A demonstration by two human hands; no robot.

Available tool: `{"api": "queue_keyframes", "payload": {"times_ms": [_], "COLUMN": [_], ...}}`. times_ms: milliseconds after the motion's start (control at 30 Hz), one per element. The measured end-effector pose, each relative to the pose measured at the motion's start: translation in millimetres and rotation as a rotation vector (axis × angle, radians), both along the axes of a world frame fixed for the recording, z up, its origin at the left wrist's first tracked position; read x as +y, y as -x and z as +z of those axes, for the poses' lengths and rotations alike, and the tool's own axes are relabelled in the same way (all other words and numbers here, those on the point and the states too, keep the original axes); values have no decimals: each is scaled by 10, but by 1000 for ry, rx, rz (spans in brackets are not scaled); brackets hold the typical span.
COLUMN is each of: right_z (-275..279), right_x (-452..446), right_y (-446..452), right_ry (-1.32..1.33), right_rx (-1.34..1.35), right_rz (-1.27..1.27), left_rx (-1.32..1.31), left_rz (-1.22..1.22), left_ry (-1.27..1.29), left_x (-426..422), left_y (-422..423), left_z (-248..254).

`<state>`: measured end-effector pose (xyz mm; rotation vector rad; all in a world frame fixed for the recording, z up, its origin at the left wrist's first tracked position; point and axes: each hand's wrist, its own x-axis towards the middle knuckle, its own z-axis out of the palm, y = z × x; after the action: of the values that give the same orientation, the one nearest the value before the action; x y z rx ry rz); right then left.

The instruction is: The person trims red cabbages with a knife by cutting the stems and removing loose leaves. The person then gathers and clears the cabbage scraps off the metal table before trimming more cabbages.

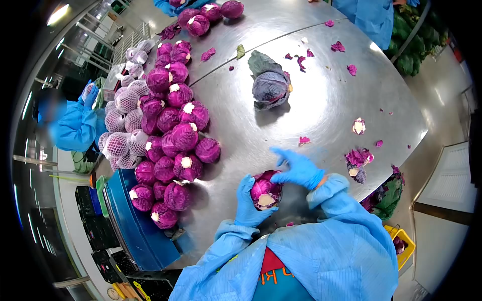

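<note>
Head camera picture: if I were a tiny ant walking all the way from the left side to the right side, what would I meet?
Person in blue, netted cabbages, loose purple cabbages, left hand, held cabbage, right hand, purple leaf scraps, yellow crate.

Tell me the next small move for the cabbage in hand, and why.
Probably move the held cabbage left to the purple cabbages: the left hand holds it, and its purple leaves and pale cut stem match theirs, unlike the darker cabbage with a leaf sticking out.
</note>
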<state>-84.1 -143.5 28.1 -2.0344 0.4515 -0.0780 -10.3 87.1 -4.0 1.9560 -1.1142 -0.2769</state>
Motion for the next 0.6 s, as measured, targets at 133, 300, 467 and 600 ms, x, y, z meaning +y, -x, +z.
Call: {"api": "queue_keyframes", "payload": {"times_ms": [133, 300, 467, 600], "right_z": [-186, -784, -797, -470], "right_x": [254, 41, -525, -252], "right_y": [-153, -204, 343, 476], "right_ry": [-171, 400, 656, 204], "right_rx": [-95, -58, 95, -43], "right_rz": [34, -218, -482, -435], "left_rx": [3, 23, 200, 348], "left_rz": [-79, -164, -55, 73], "left_ry": [-42, 27, 113, 152], "left_x": [-59, 21, 213, 181], "left_y": [-55, -117, -149, -92], "left_z": [-2, 45, -223, -336]}}
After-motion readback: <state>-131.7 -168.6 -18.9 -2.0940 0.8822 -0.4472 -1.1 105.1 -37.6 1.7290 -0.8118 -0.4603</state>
